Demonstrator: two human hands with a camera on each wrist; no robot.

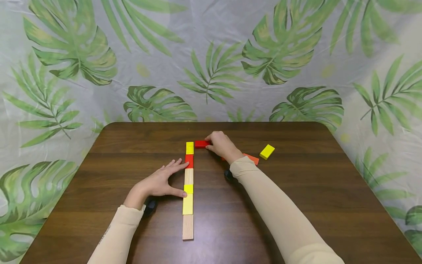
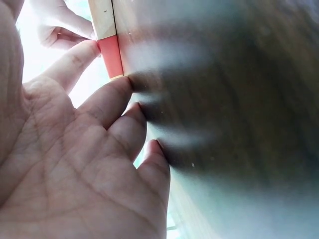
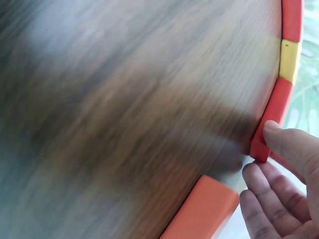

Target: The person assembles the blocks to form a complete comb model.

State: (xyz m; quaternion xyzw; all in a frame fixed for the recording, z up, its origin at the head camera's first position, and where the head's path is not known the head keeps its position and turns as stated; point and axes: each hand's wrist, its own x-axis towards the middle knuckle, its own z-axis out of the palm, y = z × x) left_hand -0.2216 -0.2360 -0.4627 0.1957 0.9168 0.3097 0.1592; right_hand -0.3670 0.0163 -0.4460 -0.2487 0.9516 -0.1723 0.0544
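A straight line of blocks runs toward me down the table. From its far end come a yellow block point(image 1: 189, 147), a red block point(image 1: 189, 161), a ridged wooden block point(image 1: 189, 176), two yellow blocks point(image 1: 188, 204) and a plain wooden block point(image 1: 188, 228). My left hand point(image 1: 159, 182) spreads beside it, index fingertip at the red block, thumb at the yellow ones. Between thumb and fingers my right hand point(image 1: 224, 143) pinches another red block point(image 3: 277, 107). This one lies crosswise, just right of the line's far yellow block point(image 3: 289, 59).
Partly behind the right wrist lies an orange block point(image 1: 251, 158), larger in the right wrist view. A loose yellow block point(image 1: 267, 151) sits farther right. The dark wooden table point(image 1: 296, 205) ends at a leaf-patterned cloth point(image 1: 211, 73) at the back.
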